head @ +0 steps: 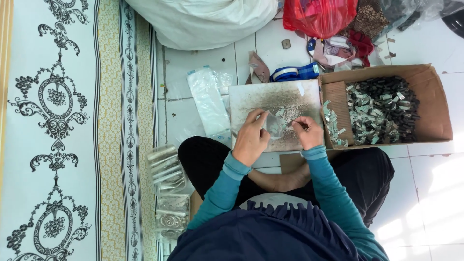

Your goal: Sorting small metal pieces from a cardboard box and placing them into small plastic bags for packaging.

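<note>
I sit cross-legged on a tiled floor with a scuffed grey board [275, 99] in front of my knees. My left hand [251, 137] holds a small clear plastic bag [274, 126] over the board. My right hand [306, 131] pinches a small silvery piece at the bag's mouth. Several small silver pieces [285, 113] lie loose on the board just beyond my fingers. To the right stands an open cardboard box [432, 104] with a heap of small black and silver parts [382, 108].
A pile of filled clear packets [169, 186] lies by my left knee. Empty clear bags [208, 99] lie left of the board, a blue tape dispenser [295, 72] behind it. A white sack [203, 19], a red plastic bag [319, 17] and a patterned mat [63, 130] surround the spot.
</note>
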